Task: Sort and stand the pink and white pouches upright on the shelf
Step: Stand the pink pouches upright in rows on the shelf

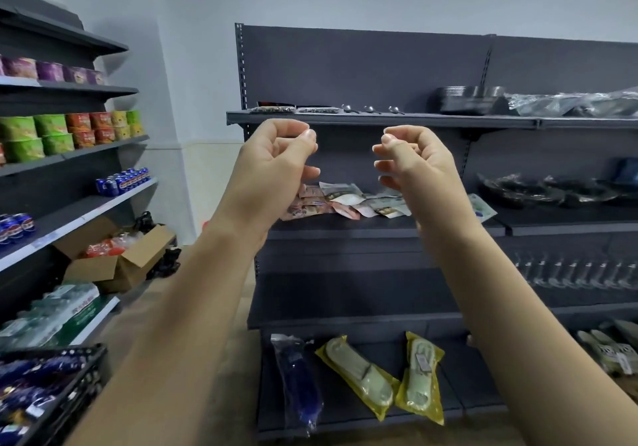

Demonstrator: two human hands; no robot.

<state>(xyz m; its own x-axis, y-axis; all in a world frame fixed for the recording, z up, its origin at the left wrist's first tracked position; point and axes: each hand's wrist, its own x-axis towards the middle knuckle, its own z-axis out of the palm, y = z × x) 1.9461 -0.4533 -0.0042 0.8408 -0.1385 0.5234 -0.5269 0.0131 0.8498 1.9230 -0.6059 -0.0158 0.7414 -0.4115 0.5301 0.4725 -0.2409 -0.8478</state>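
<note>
Your path to the shelf [379, 229] front is open, bare strip before the pouches [345, 200], upper shelf [379, 119] edge overhead, dark trays [538, 193] crowd right.

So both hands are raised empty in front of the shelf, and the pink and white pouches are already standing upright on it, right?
Not quite. In the head view the pink and white pouches lie flat in a loose heap on the shelf, not upright. The left hand and right hand are raised and empty, as you said.
</note>
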